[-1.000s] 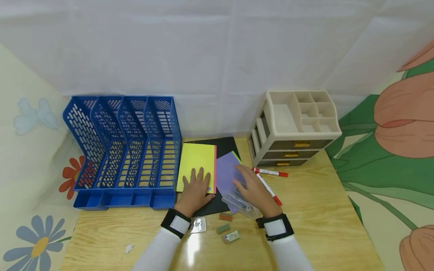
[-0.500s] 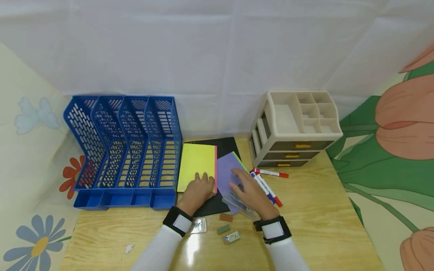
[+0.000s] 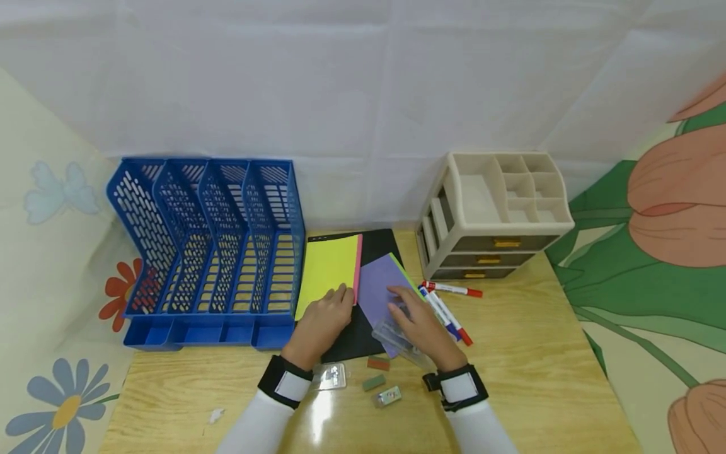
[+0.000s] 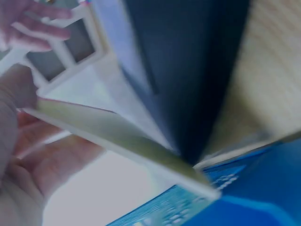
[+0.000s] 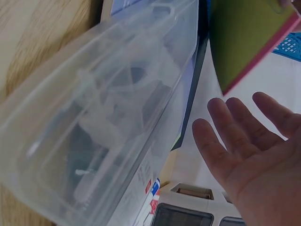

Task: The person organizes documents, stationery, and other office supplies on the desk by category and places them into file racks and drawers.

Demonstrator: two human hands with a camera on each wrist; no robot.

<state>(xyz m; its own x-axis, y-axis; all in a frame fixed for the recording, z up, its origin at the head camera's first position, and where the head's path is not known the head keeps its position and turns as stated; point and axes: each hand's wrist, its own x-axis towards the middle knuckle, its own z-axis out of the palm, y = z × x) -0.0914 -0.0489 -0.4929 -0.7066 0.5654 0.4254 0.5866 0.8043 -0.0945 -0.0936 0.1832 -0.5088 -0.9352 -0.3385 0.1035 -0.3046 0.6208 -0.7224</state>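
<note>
My left hand (image 3: 322, 325) pinches the lower right edge of a yellow notebook (image 3: 331, 268) with a pink spine strip. In the left wrist view the thumb and fingers lie on either side of the notebook (image 4: 127, 136), which is tilted up. Under it lies a black folder (image 3: 379, 243), partly hidden. My right hand (image 3: 424, 331), fingers spread and holding nothing, hovers over a purple notebook (image 3: 381, 284) with a green edge. A clear plastic case (image 5: 108, 117), with something indistinct inside, lies under that hand on the purple notebook's lower end.
A blue file rack (image 3: 210, 252) stands left of the notebooks. At the back right is a cream drawer organizer (image 3: 476, 214). Several markers (image 3: 450, 315) lie beside the right hand. Erasers (image 3: 388, 396) and a small clear case (image 3: 331, 377) lie near the front.
My left hand goes from lying flat on the yellow notebook to pinching its edge, and the notebook tilts up. The right hand shifts slightly left, staying over the plastic case.
</note>
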